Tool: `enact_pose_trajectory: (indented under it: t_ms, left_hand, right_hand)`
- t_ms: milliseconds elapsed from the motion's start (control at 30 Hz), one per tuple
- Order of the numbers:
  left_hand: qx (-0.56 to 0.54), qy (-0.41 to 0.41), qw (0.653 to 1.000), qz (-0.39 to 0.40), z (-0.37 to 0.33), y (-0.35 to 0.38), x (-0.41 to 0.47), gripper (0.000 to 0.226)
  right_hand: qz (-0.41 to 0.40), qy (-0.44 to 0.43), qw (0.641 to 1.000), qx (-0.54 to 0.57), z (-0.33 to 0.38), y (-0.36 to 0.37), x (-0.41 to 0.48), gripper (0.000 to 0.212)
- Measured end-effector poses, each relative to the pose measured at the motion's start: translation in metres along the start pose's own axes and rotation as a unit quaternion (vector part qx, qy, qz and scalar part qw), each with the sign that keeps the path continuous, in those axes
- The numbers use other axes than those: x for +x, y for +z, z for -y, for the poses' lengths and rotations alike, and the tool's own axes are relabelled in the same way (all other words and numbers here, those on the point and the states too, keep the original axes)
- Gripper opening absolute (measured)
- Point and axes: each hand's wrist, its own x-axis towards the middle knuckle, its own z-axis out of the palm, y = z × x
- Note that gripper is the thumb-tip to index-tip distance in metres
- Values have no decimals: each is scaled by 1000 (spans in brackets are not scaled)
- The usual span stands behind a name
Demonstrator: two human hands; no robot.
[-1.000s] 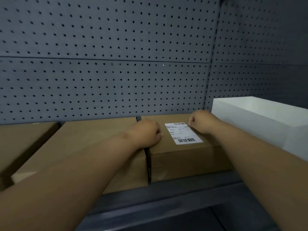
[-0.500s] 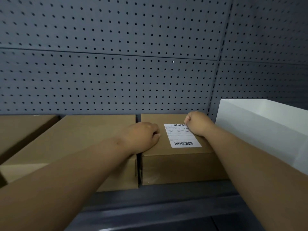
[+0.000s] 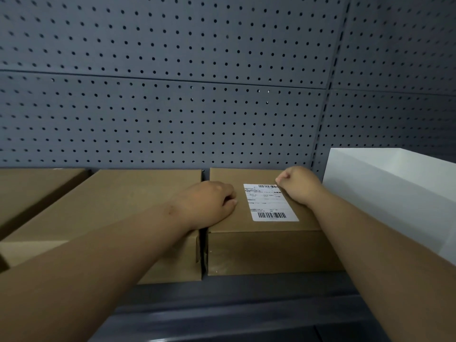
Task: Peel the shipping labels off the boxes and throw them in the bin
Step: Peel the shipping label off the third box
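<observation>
– Cardboard box w/ label, where?
– Label lies flat on box top. Box sits on shelf, btwn another box & white bin.
– L hand?
– Fingers curled together, resting on box top by its left edge.
– R hand?
– Fist at label's top-right corner; can't tell if fingers pinch it.

The right hand is curling over the top right corner of the label, its fingertips hiding behind the knuckles, so whether it is pinching the paper is unclear. The label's print is showing too small to read. The white bin is running off the right edge, the leftmost box off the left.
</observation>
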Motion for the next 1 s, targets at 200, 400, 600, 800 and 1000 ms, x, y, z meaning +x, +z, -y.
enact_pose_trajectory:
  t_ms: [200, 400, 600, 800, 1000]
  left_hand:
    - [-6, -2, 1000, -2, 0, 1, -1, 29]
    - [4, -1, 1000, -7, -1, 1, -2, 30]
    - [5, 11, 1000, 9, 2, 1, -1, 34]
    - [10, 11, 1000, 11, 1, 1, -1, 39]
    - [8, 14, 1000, 6, 3, 3, -1, 40]
  right_hand:
    - [-5, -28, 991, -129, 0, 9, 6, 34]
    - [7, -12, 985, -171, 9, 10, 12, 30]
    - [32, 15, 984, -176, 15, 14, 15, 13]
    - [-8, 24, 1000, -12, 5, 0, -1, 30]
    - [56, 51, 996, -43, 16, -4, -3, 33]
